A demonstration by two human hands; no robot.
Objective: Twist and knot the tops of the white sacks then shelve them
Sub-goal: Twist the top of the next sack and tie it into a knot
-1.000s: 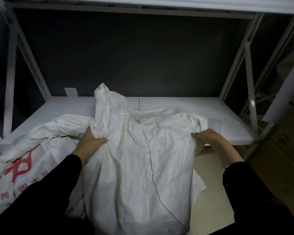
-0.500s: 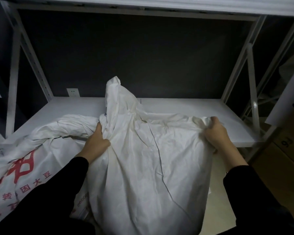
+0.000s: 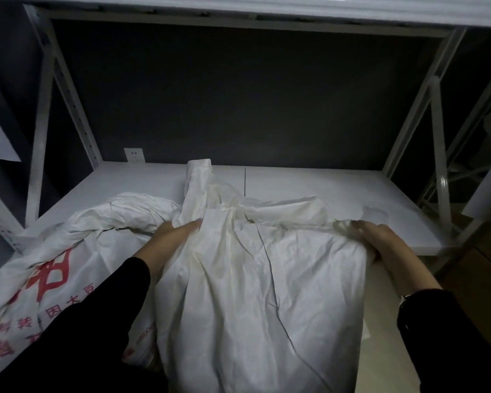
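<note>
Head view: the right hand (image 3: 377, 236) has its fingers curled over a bunched corner of the plain white sack (image 3: 255, 293), clamping the cloth tight. The left hand (image 3: 176, 234) lies against the sack's opposite shoulder with its fingers stretched along a fold. Whether its thumb pinches cloth underneath cannot be told.

Between the two hands the sack's upper edge rests on the front part of the shelf board (image 3: 323, 191), while its body hangs down below the hands, off the board's front edge. Just beyond the left hand's fingertips the sack's twisted top (image 3: 199, 180) stands up in a narrow roll (a knot, if there is one, is hidden in the folds).

Outside the left hand, touching the held sack, a printed sack (image 3: 54, 279) with red characters lies slumped over the board's left end. Black sleeves cover both forearms. Far past the left hand, a wall socket (image 3: 134, 154) sits on the dark back wall.
</note>
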